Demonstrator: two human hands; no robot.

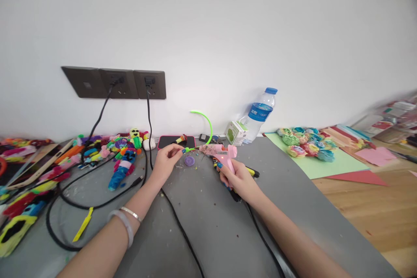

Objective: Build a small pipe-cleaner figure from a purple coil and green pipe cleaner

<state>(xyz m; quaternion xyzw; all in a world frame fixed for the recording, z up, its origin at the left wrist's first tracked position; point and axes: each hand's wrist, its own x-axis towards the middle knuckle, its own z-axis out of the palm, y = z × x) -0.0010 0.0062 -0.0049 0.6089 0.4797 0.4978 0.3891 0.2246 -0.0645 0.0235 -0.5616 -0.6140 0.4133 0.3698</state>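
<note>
My right hand (pixel 234 178) is wrapped around the handle of a pink hot glue gun (pixel 224 155), its nozzle pointing left. Close to the nozzle tip, my left hand (pixel 169 158) pinches a small bright green piece (pixel 187 150) between thumb and fingertips. Too little of that piece shows to tell its kind, or whether the nozzle touches it. A purple coiled disc (pixel 189 161) lies on the grey table (pixel 202 226) just below the two hands. Beneath the right hand are yellow-and-black handles (pixel 252 172), partly hidden.
Black cables (pixel 177 221) run across the table from wall sockets (pixel 124 83). Fuzzy pipe-cleaner figures (pixel 122 169) crowd the left. Behind my hands are a phone (pixel 167 140), a curved green strip (pixel 208 124), a small carton (pixel 236 133) and a leaning water bottle (pixel 260 113). Paper flowers (pixel 308 141) lie right.
</note>
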